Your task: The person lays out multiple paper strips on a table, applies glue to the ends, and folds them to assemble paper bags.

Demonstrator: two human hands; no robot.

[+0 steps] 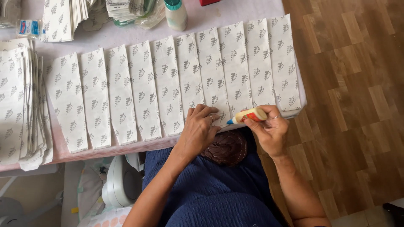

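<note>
A row of several white paper pieces [143, 90] printed with small grey leaf shapes lies overlapping across the table [235, 12]. My left hand [200, 128] presses flat on the near ends of the pieces right of the middle, a ring on one finger. My right hand [271, 130] grips a small glue bottle [250, 115] with an orange label; its blue tip points left and touches the near edge of a piece, close to my left fingertips.
A thick stack of the same printed pieces [19, 101] sits at the table's left end, with more stacks at the back left [63, 19]. A white bottle with a teal cap [176, 14] stands at the back. Wooden floor [353, 105] lies to the right.
</note>
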